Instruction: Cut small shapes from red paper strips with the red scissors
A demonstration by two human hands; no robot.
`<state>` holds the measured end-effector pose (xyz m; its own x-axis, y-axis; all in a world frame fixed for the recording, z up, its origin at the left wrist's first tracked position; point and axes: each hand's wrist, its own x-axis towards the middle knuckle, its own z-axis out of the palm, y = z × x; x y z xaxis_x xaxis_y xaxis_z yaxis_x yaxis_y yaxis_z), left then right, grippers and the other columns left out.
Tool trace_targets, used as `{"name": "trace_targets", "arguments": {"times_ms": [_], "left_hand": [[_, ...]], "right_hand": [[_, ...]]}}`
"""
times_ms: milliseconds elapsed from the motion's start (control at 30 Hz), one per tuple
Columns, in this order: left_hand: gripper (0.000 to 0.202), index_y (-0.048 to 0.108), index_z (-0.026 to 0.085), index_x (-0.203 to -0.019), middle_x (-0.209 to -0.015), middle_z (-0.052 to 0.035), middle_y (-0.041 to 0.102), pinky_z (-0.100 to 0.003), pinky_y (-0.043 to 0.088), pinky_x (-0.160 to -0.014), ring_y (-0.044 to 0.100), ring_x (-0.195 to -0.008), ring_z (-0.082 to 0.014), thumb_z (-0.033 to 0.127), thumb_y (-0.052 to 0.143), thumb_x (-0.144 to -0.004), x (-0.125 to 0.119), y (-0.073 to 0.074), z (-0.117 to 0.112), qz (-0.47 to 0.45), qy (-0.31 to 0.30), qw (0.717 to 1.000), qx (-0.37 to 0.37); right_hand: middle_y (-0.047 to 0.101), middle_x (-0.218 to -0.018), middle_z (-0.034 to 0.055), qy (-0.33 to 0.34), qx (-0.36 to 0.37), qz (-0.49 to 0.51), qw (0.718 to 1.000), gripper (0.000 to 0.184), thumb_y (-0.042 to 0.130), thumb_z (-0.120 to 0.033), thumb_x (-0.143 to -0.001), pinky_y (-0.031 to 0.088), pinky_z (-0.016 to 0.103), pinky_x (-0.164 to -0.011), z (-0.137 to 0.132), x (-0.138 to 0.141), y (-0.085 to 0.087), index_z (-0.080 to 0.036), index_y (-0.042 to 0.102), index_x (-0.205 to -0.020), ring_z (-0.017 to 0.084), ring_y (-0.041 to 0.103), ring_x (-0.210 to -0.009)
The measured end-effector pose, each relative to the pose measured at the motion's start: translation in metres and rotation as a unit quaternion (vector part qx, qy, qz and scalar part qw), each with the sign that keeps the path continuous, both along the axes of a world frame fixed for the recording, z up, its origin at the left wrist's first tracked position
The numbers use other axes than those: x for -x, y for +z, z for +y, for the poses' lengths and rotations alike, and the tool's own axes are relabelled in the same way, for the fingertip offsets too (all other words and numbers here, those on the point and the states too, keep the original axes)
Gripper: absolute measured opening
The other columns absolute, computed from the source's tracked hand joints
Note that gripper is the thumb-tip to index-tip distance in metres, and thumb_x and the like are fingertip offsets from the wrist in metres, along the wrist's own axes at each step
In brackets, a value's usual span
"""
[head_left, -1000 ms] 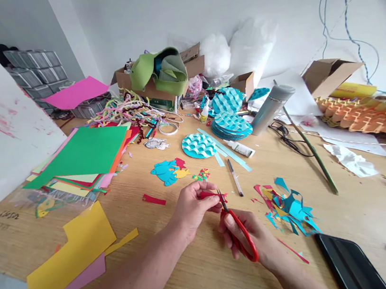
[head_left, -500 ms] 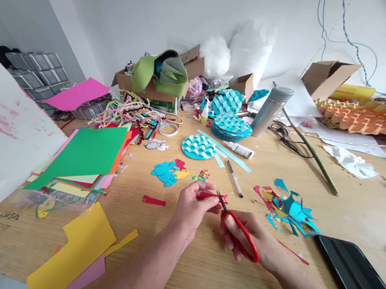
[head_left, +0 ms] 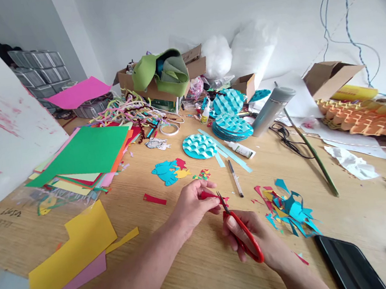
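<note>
Between the thumb and fingers of my left hand (head_left: pixel 194 206) is a small strip of red paper (head_left: pixel 206 195). My right hand (head_left: pixel 251 237) grips red-handled scissors (head_left: pixel 251 239), their dark blade tips beside the red paper at my left fingertips. Just beyond my hands lie tiny coloured paper bits (head_left: pixel 203 174). A blue paper fish (head_left: pixel 164 173) rests behind them, next to a yellow paper cutout (head_left: pixel 182 174) and a red one. Another red paper strip (head_left: pixel 154 199) lies left of my left hand.
Paper scraps (head_left: pixel 291 207) and a black phone (head_left: pixel 349 263) are at the right. A pen (head_left: pixel 235 179), a glue tube (head_left: pixel 241 149) and a blue patterned disc (head_left: pixel 199 146) lie ahead. Coloured sheets (head_left: pixel 86 150) and yellow paper (head_left: pixel 71 252) occupy the left. A grey flask (head_left: pixel 274 109) leans farther back.
My right hand and the scissors have shifted slightly to the right, away from my left fingers. My left hand keeps its pinch on the red paper. The view has moved a little.
</note>
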<state>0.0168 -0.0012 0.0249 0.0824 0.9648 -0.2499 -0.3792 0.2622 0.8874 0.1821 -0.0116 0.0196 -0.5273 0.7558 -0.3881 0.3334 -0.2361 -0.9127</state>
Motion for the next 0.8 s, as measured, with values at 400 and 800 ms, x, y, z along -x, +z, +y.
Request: {"name": "trace_targets", "arguments": {"times_ms": [400,800], "left_hand": [[0.041,0.057,0.010,-0.100,-0.069,-0.0009,0.063,-0.026,0.050,-0.059,0.061,-0.057,-0.0112,0.015,0.070,-0.062,0.0016,-0.0001,0.0006,-0.030,-0.002,0.999,0.025],[0.038,0.057,0.010,-0.099,-0.068,0.0004,0.062,-0.026,0.050,-0.059,0.060,-0.056,-0.0100,0.015,0.070,-0.063,0.0007,0.0008,0.0004,-0.018,0.002,1.000,0.013]], "right_hand": [[0.054,-0.049,-0.0021,-0.007,-0.014,-0.006,1.000,0.055,0.054,-0.069,-0.077,0.029,0.015,-0.033,-0.0002,0.0009,0.0012,-0.015,0.050,-0.066,0.007,0.049,-0.033],[0.056,-0.052,-0.0012,0.007,-0.024,-0.011,1.000,0.053,0.053,-0.068,-0.078,0.029,0.016,-0.034,0.0001,0.0015,0.0016,-0.016,0.049,-0.066,0.007,0.050,-0.035]]}}
